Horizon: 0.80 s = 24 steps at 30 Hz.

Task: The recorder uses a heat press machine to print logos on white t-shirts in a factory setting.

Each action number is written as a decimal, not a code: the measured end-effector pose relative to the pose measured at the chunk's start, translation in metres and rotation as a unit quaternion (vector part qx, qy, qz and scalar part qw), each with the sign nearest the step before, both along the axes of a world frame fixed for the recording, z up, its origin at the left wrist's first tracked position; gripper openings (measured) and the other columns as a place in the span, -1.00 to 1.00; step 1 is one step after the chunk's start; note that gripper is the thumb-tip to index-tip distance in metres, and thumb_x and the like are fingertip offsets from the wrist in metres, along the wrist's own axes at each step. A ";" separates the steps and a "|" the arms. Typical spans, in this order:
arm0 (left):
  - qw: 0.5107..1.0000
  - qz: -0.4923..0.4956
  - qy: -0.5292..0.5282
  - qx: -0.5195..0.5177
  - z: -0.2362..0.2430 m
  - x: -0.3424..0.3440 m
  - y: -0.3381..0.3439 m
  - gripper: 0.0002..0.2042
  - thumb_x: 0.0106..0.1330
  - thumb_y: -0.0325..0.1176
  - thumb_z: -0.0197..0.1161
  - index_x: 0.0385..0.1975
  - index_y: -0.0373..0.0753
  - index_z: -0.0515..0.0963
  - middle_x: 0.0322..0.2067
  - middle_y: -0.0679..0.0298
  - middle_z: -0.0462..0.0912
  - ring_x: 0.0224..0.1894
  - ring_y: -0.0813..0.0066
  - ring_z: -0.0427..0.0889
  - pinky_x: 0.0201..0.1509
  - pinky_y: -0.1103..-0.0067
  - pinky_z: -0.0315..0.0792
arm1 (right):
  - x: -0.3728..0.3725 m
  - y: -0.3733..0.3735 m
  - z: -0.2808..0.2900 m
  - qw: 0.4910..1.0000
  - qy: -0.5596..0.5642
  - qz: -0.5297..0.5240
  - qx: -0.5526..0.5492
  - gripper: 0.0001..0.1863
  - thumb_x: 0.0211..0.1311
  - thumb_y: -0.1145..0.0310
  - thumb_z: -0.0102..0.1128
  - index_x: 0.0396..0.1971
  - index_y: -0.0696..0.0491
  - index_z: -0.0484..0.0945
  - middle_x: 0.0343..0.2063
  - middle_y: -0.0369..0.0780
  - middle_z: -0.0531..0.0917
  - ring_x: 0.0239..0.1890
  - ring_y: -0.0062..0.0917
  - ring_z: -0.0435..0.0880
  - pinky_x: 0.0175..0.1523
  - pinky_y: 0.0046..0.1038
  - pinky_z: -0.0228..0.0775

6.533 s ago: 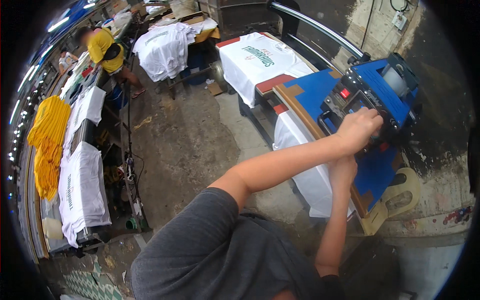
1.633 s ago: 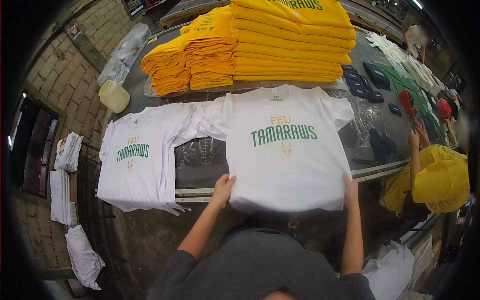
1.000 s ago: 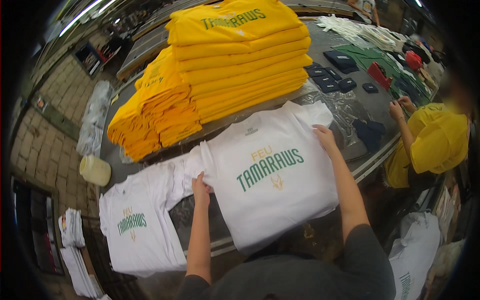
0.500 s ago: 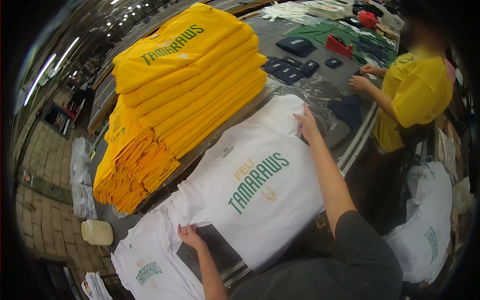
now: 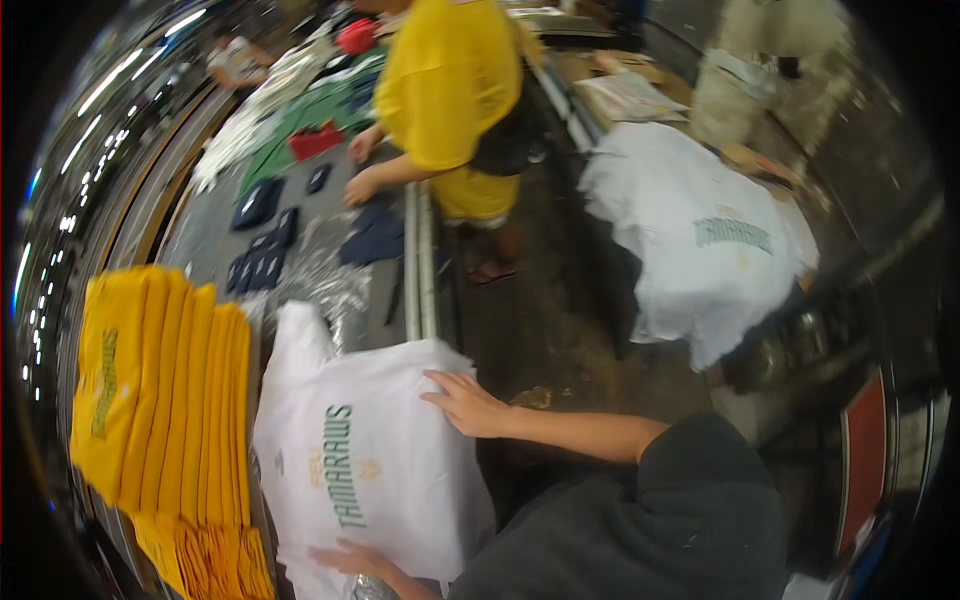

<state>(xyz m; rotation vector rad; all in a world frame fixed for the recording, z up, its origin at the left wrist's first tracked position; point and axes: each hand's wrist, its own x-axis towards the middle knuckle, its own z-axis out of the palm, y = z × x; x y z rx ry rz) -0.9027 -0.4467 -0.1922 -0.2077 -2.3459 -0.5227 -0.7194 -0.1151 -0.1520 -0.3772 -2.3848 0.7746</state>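
Note:
A white T-shirt (image 5: pixel 400 390) with green and gold lettering lies spread on the table in front of me, its front facing up. My right hand (image 5: pixel 470 403) rests on the shirt's right edge with its fingers stretched out. Across the lower part of the shirt lies my left hand (image 5: pixel 350 558), a little blurred, its fingers extended and gripping nothing. Just left of the shirt rises a tall stack of folded yellow T-shirts (image 5: pixel 165 390).
Navy folded pieces (image 5: pixel 262 262) and clear plastic (image 5: pixel 325 265) lie farther along the table. A person in a yellow shirt (image 5: pixel 440 90) works at its right edge. Behind my right side hangs or lies a pile of white shirts (image 5: pixel 690 220). A red object (image 5: pixel 315 140) sits on green cloth (image 5: pixel 275 150).
My view has swung to the right, bringing the white shirt pile further in. My right hand has gone from the sleeve to the shirt's side edge; the left has let go of the other sleeve.

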 end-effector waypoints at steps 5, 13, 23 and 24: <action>0.921 -0.072 -0.280 -0.260 -0.016 0.014 0.116 -0.41 0.30 0.12 -0.37 0.27 0.00 -0.09 0.31 0.24 -0.18 0.33 0.18 -0.18 0.19 -0.07 -0.17 | 0.158 0.023 0.005 0.986 -0.032 -0.157 -0.037 -0.57 -0.16 0.63 0.01 -0.15 0.13 0.43 0.02 -0.03 0.29 -0.03 -0.17 0.37 -0.01 -0.28 0.24; 0.888 -0.182 -0.361 -0.222 0.008 0.076 0.217 -0.43 0.31 0.06 -0.33 0.25 -0.13 -0.02 0.29 0.19 -0.11 0.31 0.16 -0.09 0.19 -0.01 -0.09 | 0.393 0.008 0.000 0.902 -0.017 -0.408 -0.141 -0.66 -0.05 0.59 -0.04 -0.18 0.09 0.43 -0.02 -0.10 0.35 -0.08 -0.17 0.43 -0.03 -0.31 0.31; 0.787 -0.412 -0.392 -0.240 -0.041 0.269 0.329 -0.44 0.11 -0.14 0.11 0.13 -0.15 0.20 0.20 0.07 0.10 0.24 0.16 0.09 0.15 -0.04 -0.05 | 0.572 -0.069 -0.028 0.826 -0.064 -0.515 -0.218 -0.75 0.01 0.57 -0.05 -0.26 0.09 0.47 -0.09 -0.15 0.42 -0.13 -0.22 0.48 -0.07 -0.33 0.33; 0.776 -0.451 -0.369 -0.242 -0.040 0.292 0.345 -0.45 0.09 -0.16 0.12 0.11 -0.14 0.22 0.18 0.08 0.14 0.23 0.17 0.12 0.13 -0.04 -0.03 | 0.580 -0.073 -0.028 0.822 -0.067 -0.525 -0.209 -0.75 0.02 0.57 -0.05 -0.26 0.10 0.47 -0.09 -0.15 0.42 -0.13 -0.22 0.48 -0.07 -0.33 0.33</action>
